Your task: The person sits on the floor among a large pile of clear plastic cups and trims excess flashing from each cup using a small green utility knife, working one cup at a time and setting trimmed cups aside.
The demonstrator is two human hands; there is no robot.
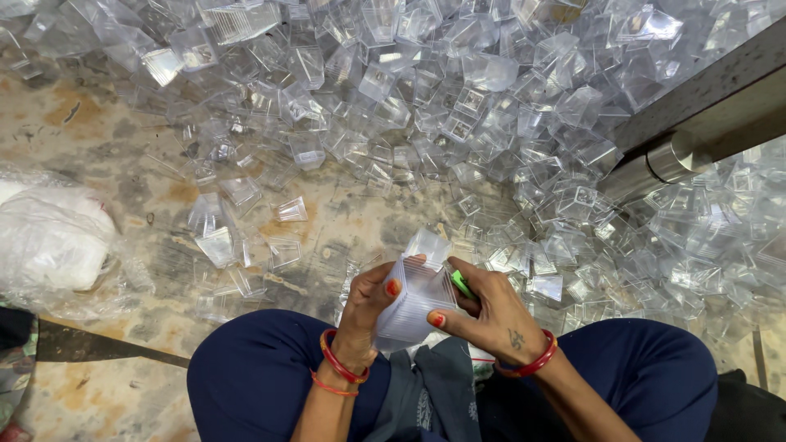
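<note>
Fingers (391, 288) of the left hand (366, 309) curled tight around a stack of clear plastic cups (416, 296), and the right hand (491, 315) pinched its other side while a small green thing (462, 283) peeked out under those fingers. Both hands held the stack over the person's lap, above blue trousers (246, 368). Many loose clear cups (458, 98) lay piled on the stained floor (98, 139) ahead, with a plastic bag (53, 241) to the left.

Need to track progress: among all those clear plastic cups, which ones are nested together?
Only the stack of clear cups held between both hands is nested; every other cup lies loose on the floor.
</note>
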